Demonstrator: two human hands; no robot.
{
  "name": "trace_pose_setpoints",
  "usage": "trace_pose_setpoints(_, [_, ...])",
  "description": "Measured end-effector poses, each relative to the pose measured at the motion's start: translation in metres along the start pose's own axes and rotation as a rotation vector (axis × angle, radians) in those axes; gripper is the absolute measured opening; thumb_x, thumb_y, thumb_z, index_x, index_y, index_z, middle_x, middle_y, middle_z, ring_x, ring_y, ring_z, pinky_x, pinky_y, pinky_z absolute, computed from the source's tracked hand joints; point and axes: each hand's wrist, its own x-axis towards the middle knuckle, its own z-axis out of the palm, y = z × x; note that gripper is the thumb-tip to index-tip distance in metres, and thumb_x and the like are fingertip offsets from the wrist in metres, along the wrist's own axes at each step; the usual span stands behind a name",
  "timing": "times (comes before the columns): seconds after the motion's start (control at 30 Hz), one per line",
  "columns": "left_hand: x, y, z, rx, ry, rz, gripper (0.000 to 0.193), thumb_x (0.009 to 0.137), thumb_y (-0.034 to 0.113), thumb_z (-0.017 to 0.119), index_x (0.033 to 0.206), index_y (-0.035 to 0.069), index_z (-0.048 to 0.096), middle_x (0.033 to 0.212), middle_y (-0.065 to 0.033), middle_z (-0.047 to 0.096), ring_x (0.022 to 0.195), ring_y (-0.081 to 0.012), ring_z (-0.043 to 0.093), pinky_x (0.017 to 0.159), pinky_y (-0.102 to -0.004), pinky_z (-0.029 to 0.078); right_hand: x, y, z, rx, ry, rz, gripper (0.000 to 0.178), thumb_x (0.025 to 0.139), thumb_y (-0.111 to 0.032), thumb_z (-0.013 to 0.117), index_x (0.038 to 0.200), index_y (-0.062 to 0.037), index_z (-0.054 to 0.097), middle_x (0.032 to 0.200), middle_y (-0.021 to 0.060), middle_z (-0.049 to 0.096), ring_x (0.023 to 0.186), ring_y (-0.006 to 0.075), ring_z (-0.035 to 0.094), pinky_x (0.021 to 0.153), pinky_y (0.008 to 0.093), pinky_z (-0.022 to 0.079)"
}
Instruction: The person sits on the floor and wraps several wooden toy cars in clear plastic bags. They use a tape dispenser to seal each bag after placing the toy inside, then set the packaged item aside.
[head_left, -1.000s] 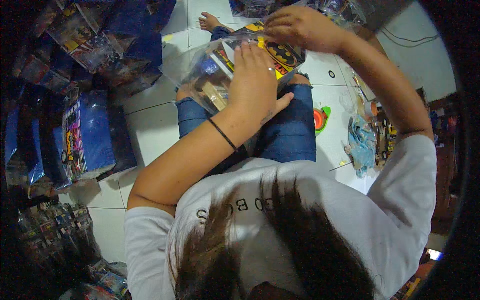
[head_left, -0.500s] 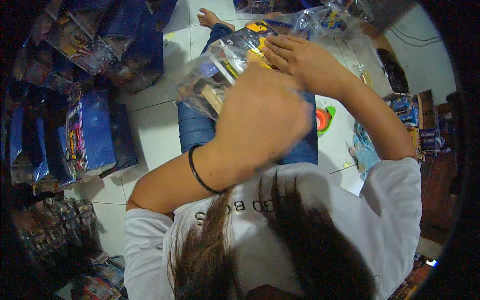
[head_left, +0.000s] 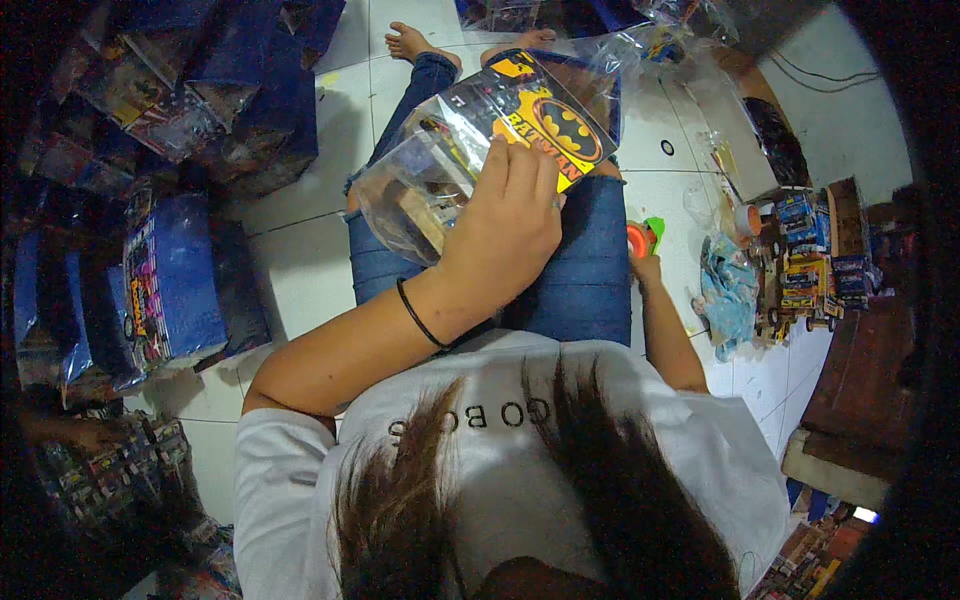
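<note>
On my lap, tilted, lies a clear plastic package [head_left: 400,190] with a black and yellow printed card [head_left: 515,72] bearing an oval emblem. Light and dark pieces show through the plastic. My left hand [head_left: 508,215], a black band on its wrist, is closed over the package's near edge, fingertips pressed on the card. Down beside my right thigh, my right hand [head_left: 647,268] is at a small green tape dispenser [head_left: 655,228] with an orange-red core. Its fingers look closed on the dispenser's near side, partly hidden by it.
Blue boxes [head_left: 190,280] with printed fronts stand at the left, more stacked behind. On the right are a light blue cloth [head_left: 727,290], small toy vehicles [head_left: 800,280] and a white box [head_left: 735,150]. A clear plastic bag [head_left: 650,45] lies beyond my knees on white floor tiles.
My right hand has left the card and moved down to the tape dispenser by my right thigh. My left hand has settled lower on the package, uncovering more of the card.
</note>
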Motion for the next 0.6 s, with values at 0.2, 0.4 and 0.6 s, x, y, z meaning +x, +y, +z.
trace_pose_setpoints(0.2, [-0.003, -0.007, -0.006, 0.039, 0.055, 0.039, 0.034, 0.082, 0.017, 0.053, 0.099, -0.01, 0.063, 0.098, -0.0183, 0.057, 0.096, -0.0307, 0.053, 0.098, -0.0443, 0.039, 0.037, 0.023, 0.006, 1.105, -0.174, 0.414, 0.044, 0.079, -0.024, 0.06, 0.112, 0.0034, 0.054, 0.108, 0.0201, 0.062, 0.098, 0.032, 0.062, 0.079, 0.0453, 0.052])
trace_pose_setpoints(0.4, [-0.009, -0.003, -0.004, -0.076, 0.055, 0.016, 0.023, 0.078, 0.013, 0.056, 0.091, -0.005, 0.063, 0.102, -0.0152, 0.057, 0.095, -0.0277, 0.053, 0.094, -0.0403, 0.041, -0.091, -0.151, -0.215, 1.535, 0.083, -0.618, 0.031, 0.088, -0.017, 0.056, 0.116, -0.0047, 0.056, 0.112, 0.011, 0.06, 0.1, 0.0228, 0.061, 0.086, 0.0371, 0.051])
trace_pose_setpoints(0.6, [-0.019, -0.005, 0.003, -0.098, 0.155, -0.006, 0.027, 0.076, 0.015, 0.057, 0.093, -0.005, 0.063, 0.099, -0.013, 0.056, 0.094, -0.0267, 0.052, 0.094, -0.0392, 0.041, -0.209, -0.349, -0.245, 0.158, -0.038, -1.643, 0.036, 0.075, -0.017, 0.067, 0.106, -0.0008, 0.063, 0.102, 0.0175, 0.062, 0.095, 0.0319, 0.06, 0.08, 0.0376, 0.049])
